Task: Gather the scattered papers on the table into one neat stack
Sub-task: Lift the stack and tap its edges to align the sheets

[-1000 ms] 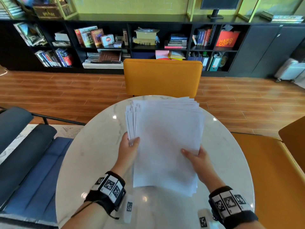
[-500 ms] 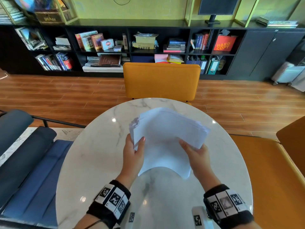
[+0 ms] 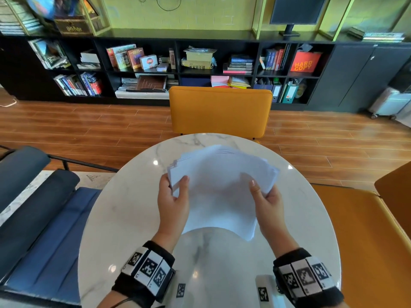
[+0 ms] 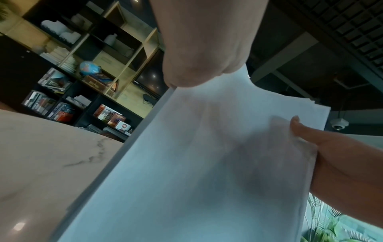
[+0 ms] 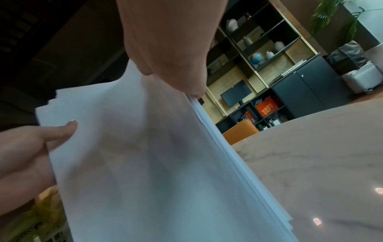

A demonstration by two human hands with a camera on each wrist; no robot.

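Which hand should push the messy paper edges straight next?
Probably the left hand: the sheets of the paper stack fan out unevenly by its thumb, while the right hand grips the opposite side.

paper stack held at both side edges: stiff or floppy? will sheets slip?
Probably floppy: the paper stack bows between the left hand and right hand, its near edge curving above the table. Sheets likely slide easily: the edges are already fanned and uneven in the right wrist view. Seems light, since thumb-and-finger pinches carry it.
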